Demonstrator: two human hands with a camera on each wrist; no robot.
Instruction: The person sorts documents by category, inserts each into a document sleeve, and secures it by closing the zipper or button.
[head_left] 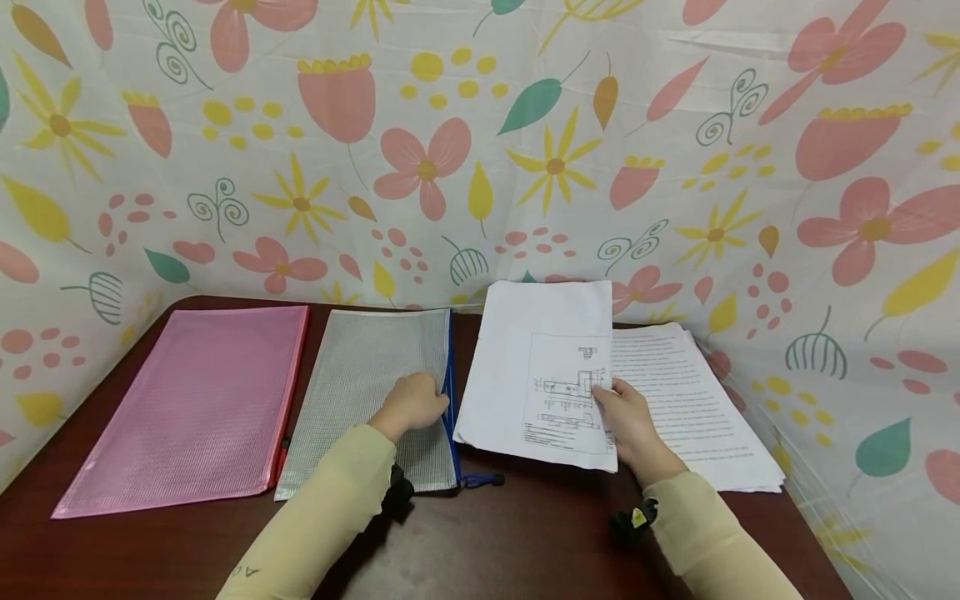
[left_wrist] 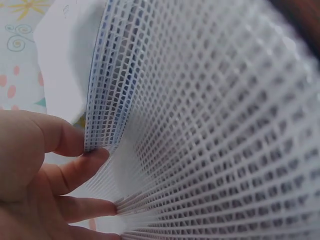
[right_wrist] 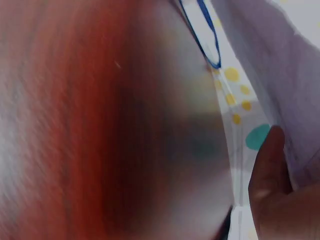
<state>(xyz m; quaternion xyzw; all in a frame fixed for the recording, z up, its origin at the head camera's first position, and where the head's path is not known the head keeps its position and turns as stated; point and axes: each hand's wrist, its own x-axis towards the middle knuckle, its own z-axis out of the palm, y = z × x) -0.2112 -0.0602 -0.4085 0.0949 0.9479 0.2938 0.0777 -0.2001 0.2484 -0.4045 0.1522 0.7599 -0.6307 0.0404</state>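
Note:
A grey mesh zipper pouch (head_left: 367, 358) with a blue zipper edge lies on the table. My left hand (head_left: 412, 406) pinches that zipper-side edge between thumb and finger; in the left wrist view the mesh (left_wrist: 210, 125) bows up from the fingertips. My right hand (head_left: 632, 423) holds a sheaf of white papers (head_left: 498, 375) by its right edge, raised and tilted beside the pouch. A line drawing shows on its front sheet. In the right wrist view the thumb (right_wrist: 270, 165) lies along the papers (right_wrist: 270, 55); the other fingers are hidden.
A pink mesh pouch (head_left: 195, 408) with a red zipper edge lies at the left. At the right rests a stack of printed sheets (head_left: 697, 408), partly behind the held papers. A flower-patterned curtain (head_left: 450, 208) stands along the back and sides of the dark table (head_left: 510, 542).

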